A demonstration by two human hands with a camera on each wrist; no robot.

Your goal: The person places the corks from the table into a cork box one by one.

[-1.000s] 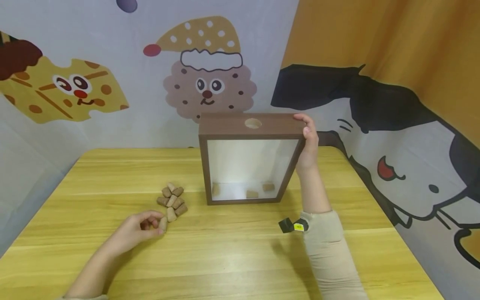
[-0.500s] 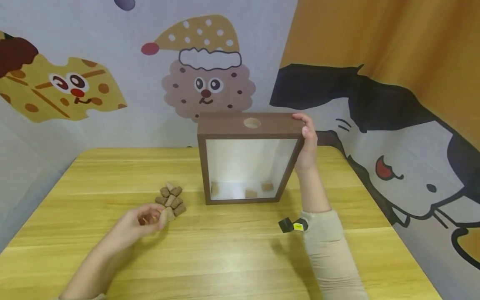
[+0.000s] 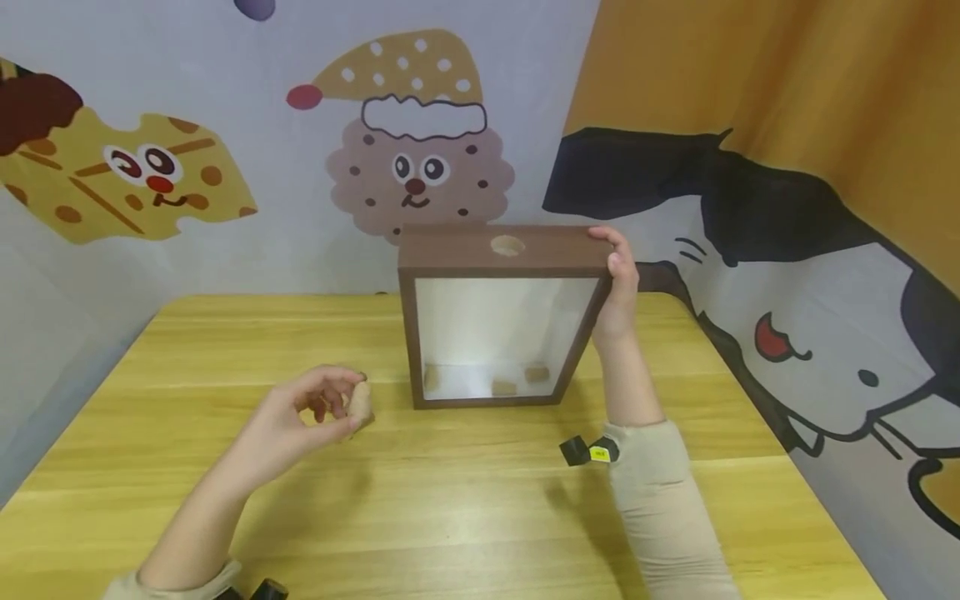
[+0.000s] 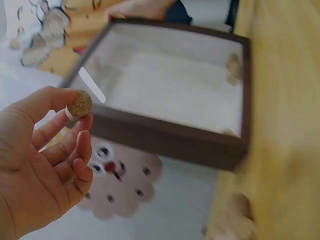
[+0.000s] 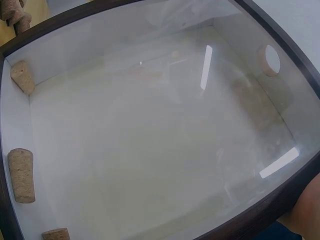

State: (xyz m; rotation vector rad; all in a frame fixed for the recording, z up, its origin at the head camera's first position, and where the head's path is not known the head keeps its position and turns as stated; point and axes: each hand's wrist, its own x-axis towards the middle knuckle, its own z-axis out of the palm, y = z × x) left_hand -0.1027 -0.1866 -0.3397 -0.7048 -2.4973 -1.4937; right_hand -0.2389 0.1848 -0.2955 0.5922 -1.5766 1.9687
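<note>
My left hand (image 3: 303, 417) pinches a cork (image 4: 80, 104) between thumb and fingertips, raised over the table to the left of the box. The dark brown box (image 3: 502, 271) stands upright, with a clear front and a round hole (image 3: 507, 245) in its top side. Three corks lie inside along its bottom, one of them a tapered cork (image 5: 21, 175). At the box's upper right corner my right hand (image 3: 618, 287) grips the frame, thumb at the front edge and fingers over the top. The loose corks (image 4: 234, 220) on the table are mostly hidden behind my left hand in the head view.
The wooden table (image 3: 450, 500) carries everything. A cloth backdrop (image 3: 300, 183) with cartoon figures hangs right behind the table's far edge. A black device (image 3: 588, 451) with a yellow label sits at my right sleeve.
My left hand has picked a cork up from the near end of the pile and carried it up and to the right. The right hand and the box have stayed in place.
</note>
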